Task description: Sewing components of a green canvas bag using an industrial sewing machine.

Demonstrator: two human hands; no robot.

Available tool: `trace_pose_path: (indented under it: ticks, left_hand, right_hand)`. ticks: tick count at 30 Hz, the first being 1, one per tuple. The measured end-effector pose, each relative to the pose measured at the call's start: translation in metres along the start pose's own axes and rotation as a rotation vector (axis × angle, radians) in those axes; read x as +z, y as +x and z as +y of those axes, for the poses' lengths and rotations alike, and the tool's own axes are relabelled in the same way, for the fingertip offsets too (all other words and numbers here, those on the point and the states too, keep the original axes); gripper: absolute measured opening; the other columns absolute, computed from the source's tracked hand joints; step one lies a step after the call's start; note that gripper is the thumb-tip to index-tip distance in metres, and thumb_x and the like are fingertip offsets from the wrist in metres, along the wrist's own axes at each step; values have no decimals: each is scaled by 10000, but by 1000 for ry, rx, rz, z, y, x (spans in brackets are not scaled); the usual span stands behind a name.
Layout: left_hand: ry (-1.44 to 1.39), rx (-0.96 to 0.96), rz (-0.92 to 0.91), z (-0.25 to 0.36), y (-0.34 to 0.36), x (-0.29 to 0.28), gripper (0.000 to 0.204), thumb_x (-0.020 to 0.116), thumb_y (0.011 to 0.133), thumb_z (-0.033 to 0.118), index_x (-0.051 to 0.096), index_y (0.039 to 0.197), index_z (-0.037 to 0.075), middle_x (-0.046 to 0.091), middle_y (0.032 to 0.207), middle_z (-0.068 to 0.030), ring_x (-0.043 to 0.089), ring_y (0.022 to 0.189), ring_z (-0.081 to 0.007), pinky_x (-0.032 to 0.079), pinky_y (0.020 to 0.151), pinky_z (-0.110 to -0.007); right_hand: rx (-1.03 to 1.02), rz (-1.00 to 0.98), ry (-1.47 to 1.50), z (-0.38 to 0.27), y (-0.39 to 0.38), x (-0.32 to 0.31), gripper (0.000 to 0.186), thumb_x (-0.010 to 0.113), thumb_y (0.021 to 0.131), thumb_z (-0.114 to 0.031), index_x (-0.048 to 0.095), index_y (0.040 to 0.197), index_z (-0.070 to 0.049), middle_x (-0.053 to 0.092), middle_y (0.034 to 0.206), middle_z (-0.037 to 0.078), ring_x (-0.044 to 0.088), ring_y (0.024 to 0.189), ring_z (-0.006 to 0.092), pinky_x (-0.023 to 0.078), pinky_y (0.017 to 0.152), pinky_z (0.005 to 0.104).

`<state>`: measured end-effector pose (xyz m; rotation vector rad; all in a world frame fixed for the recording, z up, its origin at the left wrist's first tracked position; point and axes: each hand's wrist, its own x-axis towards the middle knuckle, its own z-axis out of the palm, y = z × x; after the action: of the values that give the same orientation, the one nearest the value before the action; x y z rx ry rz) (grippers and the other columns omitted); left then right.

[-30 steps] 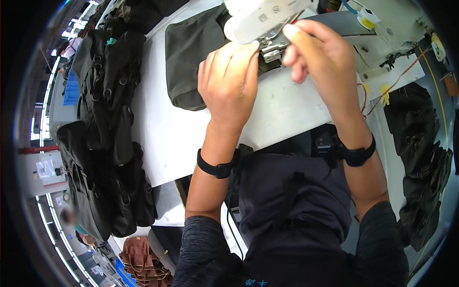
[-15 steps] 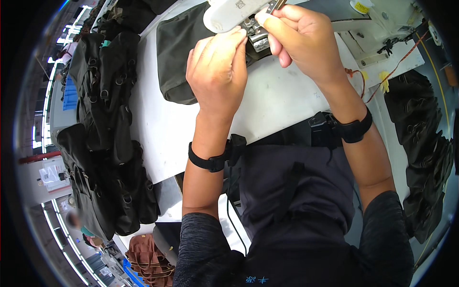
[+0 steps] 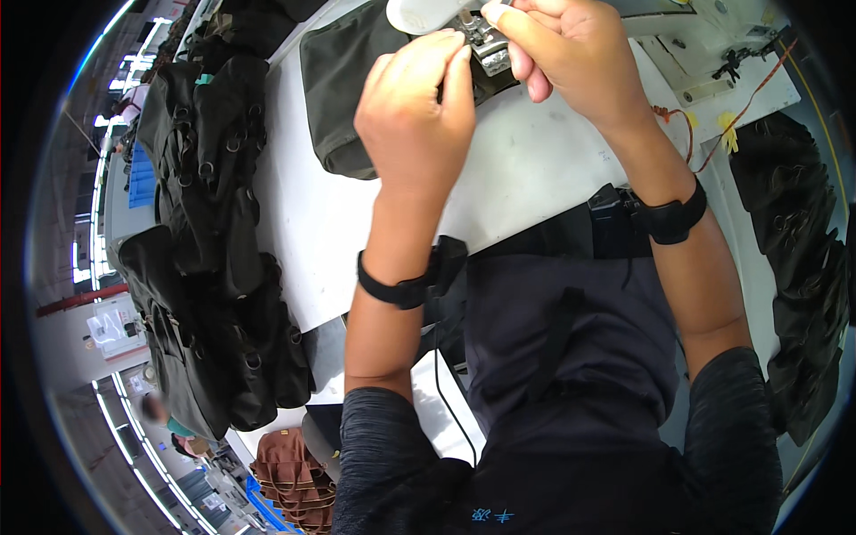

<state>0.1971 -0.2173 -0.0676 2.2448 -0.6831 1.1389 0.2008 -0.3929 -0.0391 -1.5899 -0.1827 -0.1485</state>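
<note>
My left hand and my right hand work close together at the top of the view, under the white head of a sewing machine. Both pinch a dark olive fabric piece around the metal presser foot. The left fingertips press the fabric just left of the foot. My right fingers curl over its right side. The fabric spreads out to the left on the white table. Black bands sit on both wrists.
A long pile of black strapped bags lies along the table's left edge. More black pieces hang at the right. Orange wires and small machine parts sit at the upper right. A brown bag lies below.
Both hands have shifted up and toward the machine's presser foot, closing in on the fabric there; the view has tilted so the hands sit higher.
</note>
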Motion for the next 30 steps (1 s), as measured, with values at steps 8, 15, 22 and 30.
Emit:
trace_pose_path:
  ticks: [8,15,22,30]
  left_hand:
    - [-115,-139,-790,-65,56,-29,403,578,1068,279,612,1357,0,645,1358,-150,598,1230,-243,435,1077,-359]
    - [86,216,-1078,-103,85,-15,465,399,1124,334,588,1363,-17,646,1319,-217,592,1240,-354,422,1095,-406]
    - [-186,-177,-940,-59,55,-24,504,381,1129,389,609,1264,-39,672,1157,-274,625,1108,-417,462,1015,-405]
    - [35,-371,-921,-8,44,-46,387,444,1084,349,653,1125,26,694,1053,-270,654,995,-454,521,872,-488]
  right_hand:
    - [5,-58,101,7,1,-3,261,677,991,-177,671,859,49,644,637,75,611,456,130,477,420,275]
    - [67,-28,20,-7,3,-1,284,668,993,-183,668,807,32,629,600,72,614,454,128,485,411,280]
    - [2,-43,93,9,2,-5,311,676,991,-188,663,759,19,633,588,60,594,438,122,465,413,270]
    - [-107,17,10,7,-1,0,323,702,988,-207,669,764,24,621,551,52,558,408,111,432,422,275]
